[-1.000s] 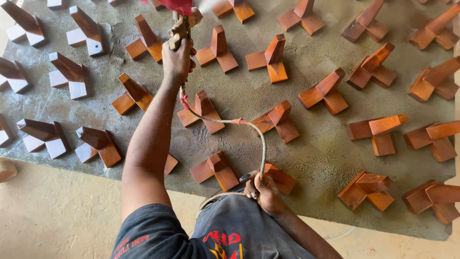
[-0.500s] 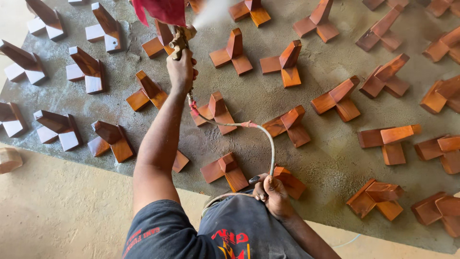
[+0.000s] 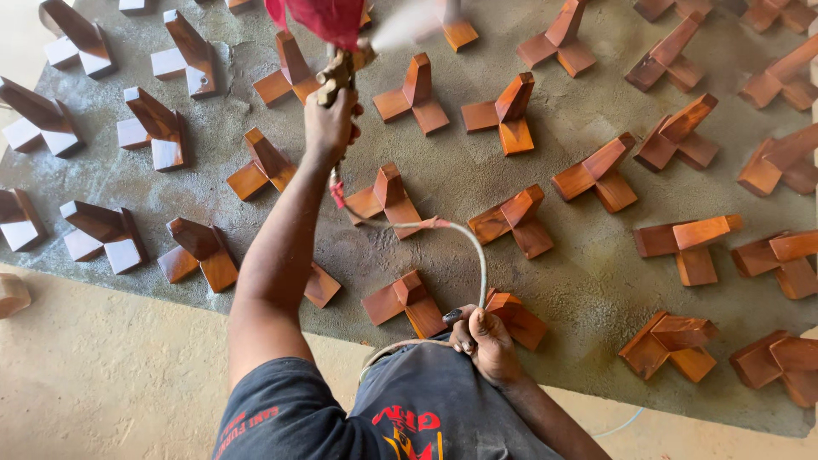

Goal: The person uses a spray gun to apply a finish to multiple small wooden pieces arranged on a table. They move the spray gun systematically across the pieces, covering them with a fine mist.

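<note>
Overhead, the person's left hand (image 3: 331, 126) is stretched out toward twelve o'clock, fist wrapped tight round the grip of a spray gun (image 3: 339, 72). A red cup (image 3: 319, 17) sits on top of the gun, and a pale mist (image 3: 400, 30) fans out from its nozzle toward one o'clock. A thin hose (image 3: 464, 243) runs from under the gun, bound with red tape near the fist, loops across toward four o'clock and drops to the right hand (image 3: 481, 334). That hand is curled loosely about the hose, close against the dark shirt (image 3: 409, 409) at six o'clock.

All round the arm lie small wooden pieces (image 3: 520, 217), each built of crossed blocks, set apart from one another on a grey, rough sheet (image 3: 588, 281). Those from twelve to four o'clock look glossy orange-brown; those at nine and ten o'clock are darker with pale whitish end faces (image 3: 64, 140). The forearm covers part of one piece at its elbow (image 3: 322, 285), and the right hand hides the corner of another (image 3: 518, 317). Past the sheet's near edge, at seven o'clock, is a sandy floor (image 3: 111, 375).
</note>
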